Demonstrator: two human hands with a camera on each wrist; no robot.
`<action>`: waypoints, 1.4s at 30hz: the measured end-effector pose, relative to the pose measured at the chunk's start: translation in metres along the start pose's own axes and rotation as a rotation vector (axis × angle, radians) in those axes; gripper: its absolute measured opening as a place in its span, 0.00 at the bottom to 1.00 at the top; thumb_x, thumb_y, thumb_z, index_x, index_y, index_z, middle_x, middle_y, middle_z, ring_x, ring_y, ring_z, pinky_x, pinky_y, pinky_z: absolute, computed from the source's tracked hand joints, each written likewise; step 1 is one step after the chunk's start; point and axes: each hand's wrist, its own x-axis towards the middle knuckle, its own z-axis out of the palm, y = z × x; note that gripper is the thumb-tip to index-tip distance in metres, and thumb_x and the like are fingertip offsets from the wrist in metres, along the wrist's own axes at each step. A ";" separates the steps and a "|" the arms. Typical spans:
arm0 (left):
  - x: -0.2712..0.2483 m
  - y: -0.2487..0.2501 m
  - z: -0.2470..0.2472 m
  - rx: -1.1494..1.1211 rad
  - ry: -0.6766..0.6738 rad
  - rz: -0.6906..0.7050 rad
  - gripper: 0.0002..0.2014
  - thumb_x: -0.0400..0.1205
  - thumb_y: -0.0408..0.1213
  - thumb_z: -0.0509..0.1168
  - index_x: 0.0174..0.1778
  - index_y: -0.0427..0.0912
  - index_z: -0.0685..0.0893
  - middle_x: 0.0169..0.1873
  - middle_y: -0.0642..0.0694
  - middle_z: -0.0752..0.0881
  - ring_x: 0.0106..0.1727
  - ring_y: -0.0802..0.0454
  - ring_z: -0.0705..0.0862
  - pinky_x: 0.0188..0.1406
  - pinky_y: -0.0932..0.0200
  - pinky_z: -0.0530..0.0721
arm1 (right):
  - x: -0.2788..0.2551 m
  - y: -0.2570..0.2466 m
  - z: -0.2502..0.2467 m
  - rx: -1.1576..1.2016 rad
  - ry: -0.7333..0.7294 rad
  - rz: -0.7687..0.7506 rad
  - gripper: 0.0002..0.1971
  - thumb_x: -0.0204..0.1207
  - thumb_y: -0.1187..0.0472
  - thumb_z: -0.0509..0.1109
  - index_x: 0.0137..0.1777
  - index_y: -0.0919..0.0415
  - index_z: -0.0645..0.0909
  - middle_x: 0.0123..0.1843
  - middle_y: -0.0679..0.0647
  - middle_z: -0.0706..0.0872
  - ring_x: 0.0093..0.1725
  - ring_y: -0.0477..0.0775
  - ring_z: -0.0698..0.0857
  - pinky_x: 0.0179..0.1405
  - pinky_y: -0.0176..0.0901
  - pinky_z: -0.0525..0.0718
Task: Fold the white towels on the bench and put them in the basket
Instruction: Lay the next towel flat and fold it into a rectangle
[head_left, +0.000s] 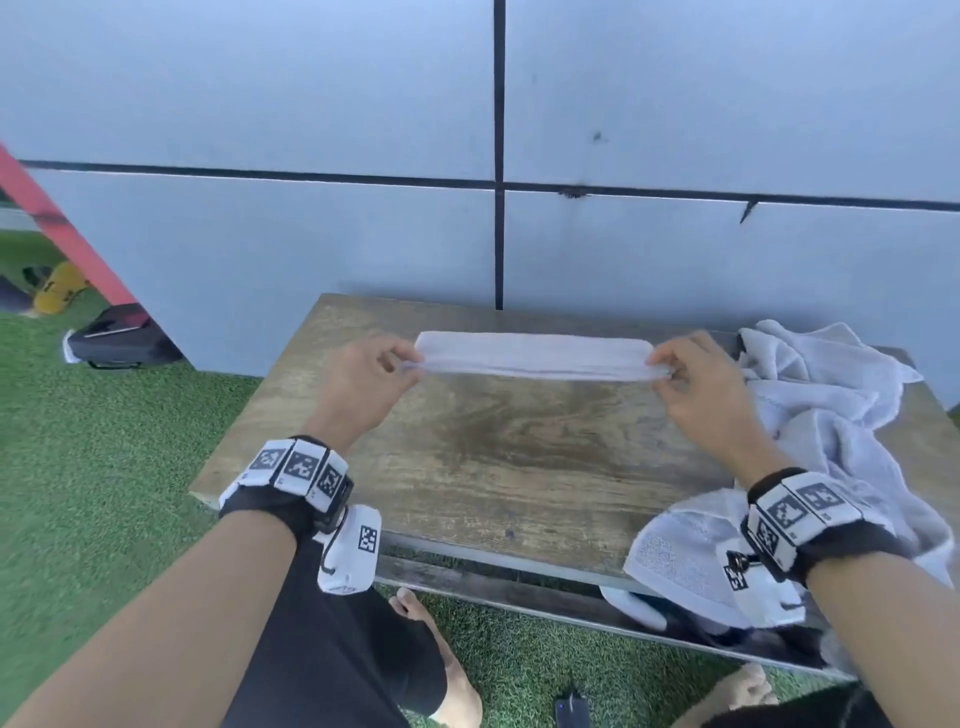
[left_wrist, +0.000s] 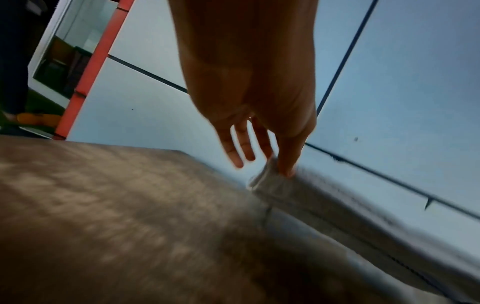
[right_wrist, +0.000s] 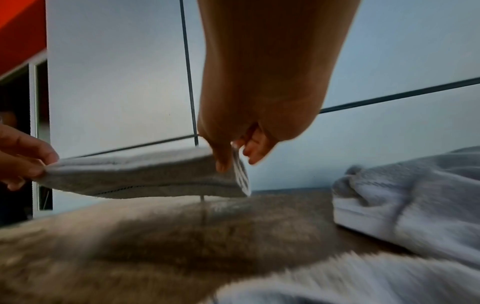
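A white towel (head_left: 535, 356), folded into a long narrow strip, is stretched between my two hands a little above the wooden bench (head_left: 509, 447). My left hand (head_left: 402, 364) pinches its left end between thumb and forefinger, the other fingers spread. My right hand (head_left: 660, 366) pinches the right end the same way. In the right wrist view the folded towel (right_wrist: 145, 174) hangs clear of the bench top, with my right hand (right_wrist: 228, 158) on its near corner and the left hand (right_wrist: 31, 162) at the far end. The left wrist view shows the thumb pressing the towel (left_wrist: 311, 193). No basket is in view.
A heap of unfolded white towels (head_left: 831, 415) covers the bench's right side and spills over its front edge. A grey panelled wall (head_left: 498, 156) stands right behind the bench. Green artificial grass (head_left: 78, 441) surrounds it, with a dark bag (head_left: 119, 338) on the left.
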 end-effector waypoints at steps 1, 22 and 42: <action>-0.007 -0.007 0.003 0.045 -0.085 -0.029 0.04 0.77 0.38 0.77 0.46 0.48 0.90 0.40 0.51 0.86 0.36 0.52 0.83 0.36 0.59 0.81 | -0.010 0.010 0.005 -0.034 -0.132 0.050 0.17 0.67 0.72 0.77 0.49 0.50 0.84 0.51 0.53 0.80 0.51 0.57 0.80 0.53 0.44 0.75; -0.033 -0.028 0.050 0.268 -0.228 -0.366 0.25 0.75 0.38 0.70 0.18 0.49 0.63 0.13 0.53 0.62 0.16 0.53 0.60 0.24 0.62 0.63 | -0.057 0.013 0.029 -0.171 -0.354 0.519 0.22 0.78 0.52 0.68 0.24 0.55 0.67 0.23 0.49 0.72 0.26 0.52 0.73 0.28 0.44 0.71; -0.002 -0.013 0.119 0.327 -0.284 0.121 0.25 0.86 0.45 0.60 0.80 0.44 0.68 0.81 0.43 0.65 0.84 0.43 0.60 0.83 0.41 0.62 | -0.016 -0.048 0.088 -0.192 -0.428 0.071 0.23 0.80 0.53 0.62 0.74 0.56 0.70 0.75 0.52 0.69 0.75 0.55 0.67 0.74 0.55 0.67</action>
